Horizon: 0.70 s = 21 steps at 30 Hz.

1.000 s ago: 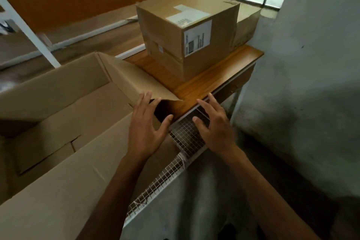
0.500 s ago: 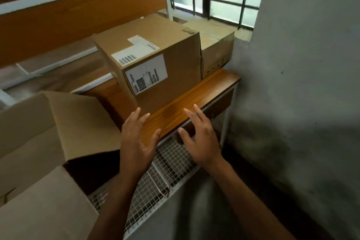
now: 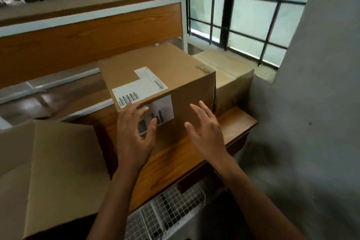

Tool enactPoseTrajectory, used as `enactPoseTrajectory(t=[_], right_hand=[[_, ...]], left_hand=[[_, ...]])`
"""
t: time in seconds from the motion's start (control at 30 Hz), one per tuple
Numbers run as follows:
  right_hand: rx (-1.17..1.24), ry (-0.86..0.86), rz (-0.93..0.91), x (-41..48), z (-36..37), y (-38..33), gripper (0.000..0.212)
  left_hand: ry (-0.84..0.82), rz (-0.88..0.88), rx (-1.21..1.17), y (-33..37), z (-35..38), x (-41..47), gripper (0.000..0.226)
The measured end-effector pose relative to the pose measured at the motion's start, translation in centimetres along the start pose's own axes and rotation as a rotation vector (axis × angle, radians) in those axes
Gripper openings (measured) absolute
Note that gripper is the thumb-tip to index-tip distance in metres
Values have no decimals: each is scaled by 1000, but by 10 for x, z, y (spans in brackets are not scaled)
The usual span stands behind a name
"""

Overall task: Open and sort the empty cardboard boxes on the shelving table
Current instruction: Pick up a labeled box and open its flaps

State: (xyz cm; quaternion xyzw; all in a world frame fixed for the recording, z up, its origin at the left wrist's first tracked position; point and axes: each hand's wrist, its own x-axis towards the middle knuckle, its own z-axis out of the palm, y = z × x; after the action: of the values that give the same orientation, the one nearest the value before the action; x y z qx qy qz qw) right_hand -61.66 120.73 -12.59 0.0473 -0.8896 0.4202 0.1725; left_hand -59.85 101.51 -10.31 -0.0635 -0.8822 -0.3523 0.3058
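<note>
Now the left hand (image 3: 134, 134) and right hand (image 3: 207, 132) hang spread, holding nothing, by the brown labelled cardboard box (image 3: 167, 64) mid-frame. A loose grab could tip it off the wooden desk (image 3: 238, 122).

Both spread hands, left hand (image 3: 134, 134) and right hand (image 3: 207, 132), before labelled box (image 3: 187, 84).
</note>
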Motion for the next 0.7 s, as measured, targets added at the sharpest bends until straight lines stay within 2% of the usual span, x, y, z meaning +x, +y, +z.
enactPoseTrajectory(t=[0.13, 0.27, 0.37, 0.43, 0.5, 0.6, 0.7], right_hand=[[-53, 48, -72, 59, 0, 0, 54], [-107, 160, -180, 109, -1, -4, 43], [-211, 208, -280, 147, -4, -3, 29], [-328, 202, -282, 173, -3, 4, 21], [-433, 135, -199, 193, -5, 12, 22], [-431, -65, -54, 208, -12, 23, 39], [-406, -159, -60, 212, -21, 28, 47]], left_hand=[[43, 25, 26, 0, 14, 51, 41], [29, 11, 116, -8, 24, 94, 28], [13, -24, 205, -17, 27, 118, 30], [-14, -128, 253, -24, 28, 129, 39], [-40, -267, 330, -28, 30, 134, 48], [-27, -405, 483, -27, 35, 136, 52], [-24, -524, 517, -30, 36, 139, 52]])
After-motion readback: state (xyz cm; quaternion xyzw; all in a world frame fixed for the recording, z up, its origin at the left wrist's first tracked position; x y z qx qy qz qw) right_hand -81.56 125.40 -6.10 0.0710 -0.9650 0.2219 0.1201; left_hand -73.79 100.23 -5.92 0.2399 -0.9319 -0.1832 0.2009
